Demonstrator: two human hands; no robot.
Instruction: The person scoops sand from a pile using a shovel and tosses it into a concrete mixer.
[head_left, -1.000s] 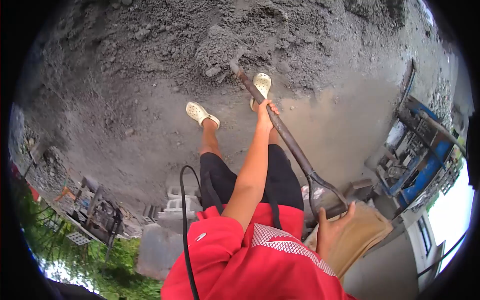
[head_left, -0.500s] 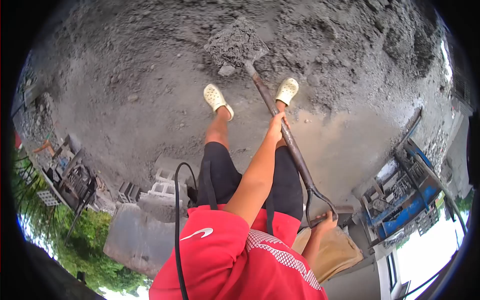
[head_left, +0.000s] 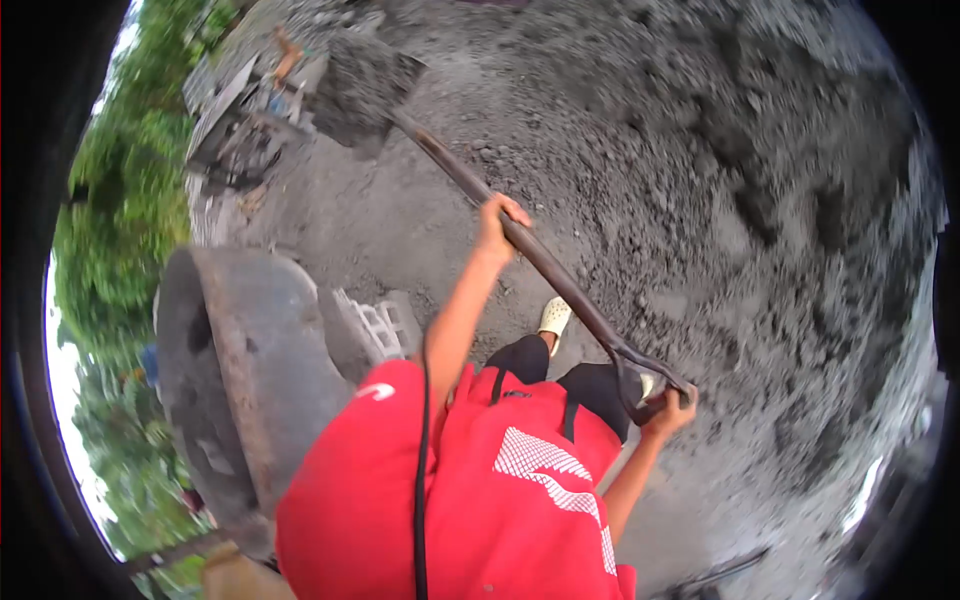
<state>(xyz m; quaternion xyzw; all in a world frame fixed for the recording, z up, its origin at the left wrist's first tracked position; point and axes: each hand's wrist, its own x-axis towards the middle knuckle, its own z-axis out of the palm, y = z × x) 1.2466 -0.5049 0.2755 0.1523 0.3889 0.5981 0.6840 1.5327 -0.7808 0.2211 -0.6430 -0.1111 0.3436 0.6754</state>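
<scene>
A shovel (head_left: 560, 282) slants across the view, its blade at the upper left heaped with dark grey sand or gravel (head_left: 362, 88). Around the middle of its shaft, my left hand (head_left: 500, 225) is wrapped. My right hand (head_left: 672, 412) grips the crossbar of the forked end, at the right of my red shirt (head_left: 470, 500). The loaded blade is raised and somewhat blurred.
A large rounded metal drum (head_left: 245, 370) stands at the left, with hollow blocks (head_left: 375, 325) beside it. Scrap items (head_left: 235, 140) lie at the upper left. Loose grey material (head_left: 760, 200) covers the right side. A light clog (head_left: 554, 317) shows under the shaft.
The view has turned left, bringing the drum closer. The loaded blade has swung from the pile to the upper left. My right hand, open a second ago, has closed on the shovel's end grip.
</scene>
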